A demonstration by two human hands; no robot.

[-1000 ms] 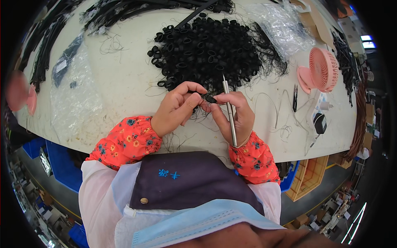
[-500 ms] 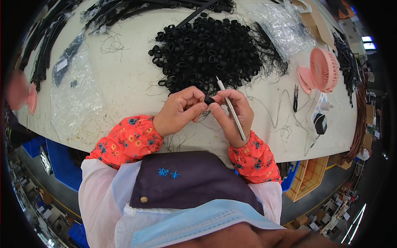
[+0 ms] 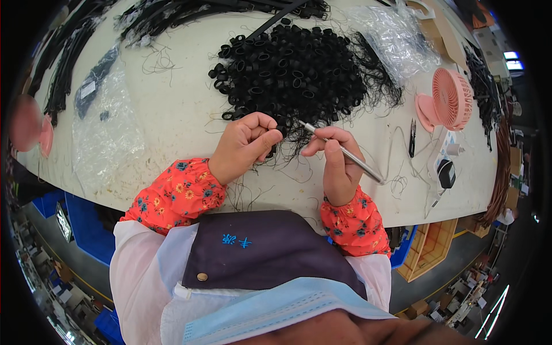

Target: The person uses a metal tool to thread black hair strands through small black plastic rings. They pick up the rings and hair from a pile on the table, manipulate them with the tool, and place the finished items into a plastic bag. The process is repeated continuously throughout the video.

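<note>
A large heap of small black strap loops (image 3: pixel 293 72) lies on the pale table in front of me. My left hand (image 3: pixel 242 146) is closed at the near edge of the heap, thumb against curled fingers. At its fingertips a small black loop (image 3: pixel 282 131) shows in part; the fingers hide the rest. To the right, my right hand (image 3: pixel 340 164) grips a slim silver craft knife (image 3: pixel 362 164) like a pen. Its thin tip points up and left toward the heap, apart from the left hand. Loose black threads (image 3: pixel 299 141) trail between the hands.
A pink fan (image 3: pixel 451 99) stands at the right, near thread snips (image 3: pixel 412 138) and a white power strip (image 3: pixel 440 150). Clear plastic bags (image 3: pixel 106 129) lie left and far right (image 3: pixel 397 43). Black belts (image 3: pixel 213 17) line the far edge; a blue bin (image 3: pixel 86 230) sits below the table.
My hands have drawn apart. The right hand has moved right and lower, its knife now tilted more to the left. The left hand has shifted slightly left and is curled tighter.
</note>
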